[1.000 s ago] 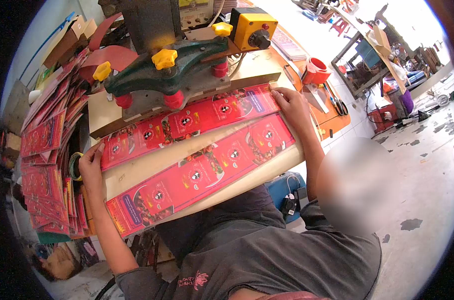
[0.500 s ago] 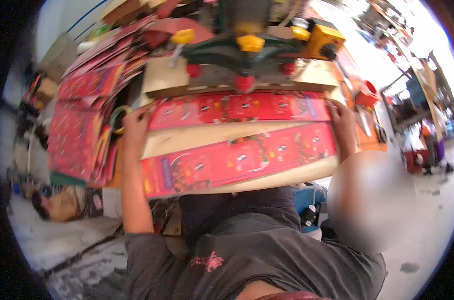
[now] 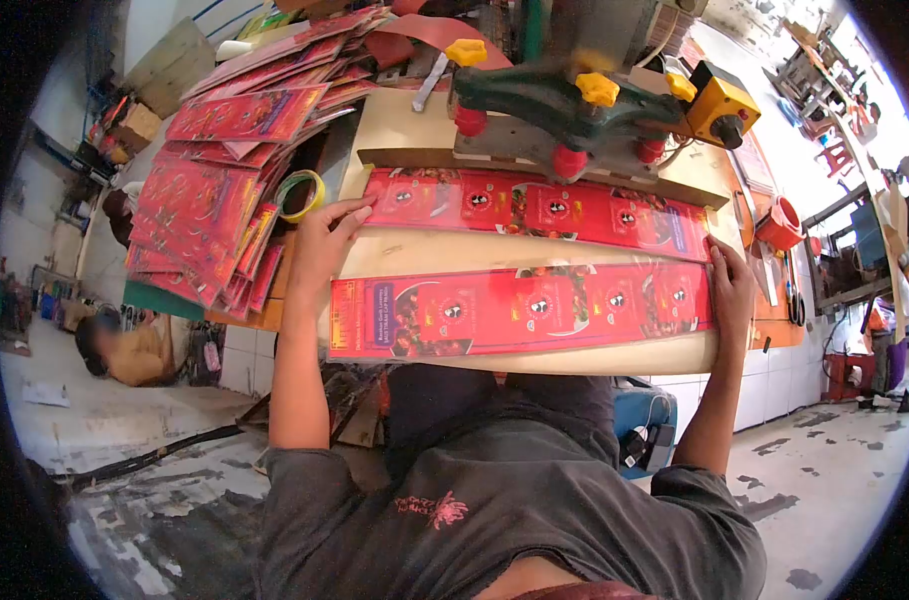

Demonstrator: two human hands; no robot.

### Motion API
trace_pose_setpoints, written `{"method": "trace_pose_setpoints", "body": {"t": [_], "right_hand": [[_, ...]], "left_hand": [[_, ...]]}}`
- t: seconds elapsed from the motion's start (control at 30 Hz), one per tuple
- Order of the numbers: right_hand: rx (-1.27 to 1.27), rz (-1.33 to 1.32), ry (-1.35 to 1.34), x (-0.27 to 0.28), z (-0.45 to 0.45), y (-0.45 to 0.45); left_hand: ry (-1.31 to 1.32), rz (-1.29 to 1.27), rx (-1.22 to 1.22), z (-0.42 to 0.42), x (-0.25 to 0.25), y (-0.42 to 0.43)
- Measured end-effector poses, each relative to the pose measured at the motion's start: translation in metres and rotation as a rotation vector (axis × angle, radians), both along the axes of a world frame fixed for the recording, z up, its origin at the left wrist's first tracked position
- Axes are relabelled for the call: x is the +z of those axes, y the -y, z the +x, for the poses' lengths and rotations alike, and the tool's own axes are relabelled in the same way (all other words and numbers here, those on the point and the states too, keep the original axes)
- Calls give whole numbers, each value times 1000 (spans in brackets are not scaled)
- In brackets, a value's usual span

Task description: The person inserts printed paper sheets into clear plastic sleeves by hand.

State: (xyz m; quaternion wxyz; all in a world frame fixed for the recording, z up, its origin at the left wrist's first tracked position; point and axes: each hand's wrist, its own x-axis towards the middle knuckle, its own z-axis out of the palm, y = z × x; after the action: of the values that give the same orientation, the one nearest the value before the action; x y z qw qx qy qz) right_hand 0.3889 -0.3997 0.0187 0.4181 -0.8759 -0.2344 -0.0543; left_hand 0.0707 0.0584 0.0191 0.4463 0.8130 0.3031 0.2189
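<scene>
A long red printed plastic strip (image 3: 493, 203) lies across a pale board (image 3: 424, 246), its far edge near a raised brown ledge under a press. My left hand (image 3: 321, 243) has its thumb and fingers closed at the strip's left end. At the right end, the fingers of my right hand (image 3: 731, 279) pinch the corner. A second red printed strip (image 3: 494, 312) rests on the board nearer to my body, apart from both hands' fingertips.
Over the board stands a dark green press head (image 3: 544, 105) with yellow knobs and red feet. Stacked red printed sheets (image 3: 206, 195) fill the left side, beside a yellow tape roll (image 3: 301, 194). At right are a yellow control box (image 3: 722, 104), a red container (image 3: 778, 222) and scissors (image 3: 796, 306).
The camera view has shifted, so the bench appears turned. Both hands stay at the ends of the far strip, which still lies by the ledge.
</scene>
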Motion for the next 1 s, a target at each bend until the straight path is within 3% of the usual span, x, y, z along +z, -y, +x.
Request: {"method": "trace_pose_setpoints", "body": {"t": [0.1,0.77,1.0], "right_hand": [[-4,-4,30,-19,14,8],[-22,-7,48,-12,6,3],[-14,-64,0,-8,6,5]], "left_hand": [[-5,27,59,2,3,10],[-87,92,56,3,-3,3],[8,112,45,3,-14,-5]]}}
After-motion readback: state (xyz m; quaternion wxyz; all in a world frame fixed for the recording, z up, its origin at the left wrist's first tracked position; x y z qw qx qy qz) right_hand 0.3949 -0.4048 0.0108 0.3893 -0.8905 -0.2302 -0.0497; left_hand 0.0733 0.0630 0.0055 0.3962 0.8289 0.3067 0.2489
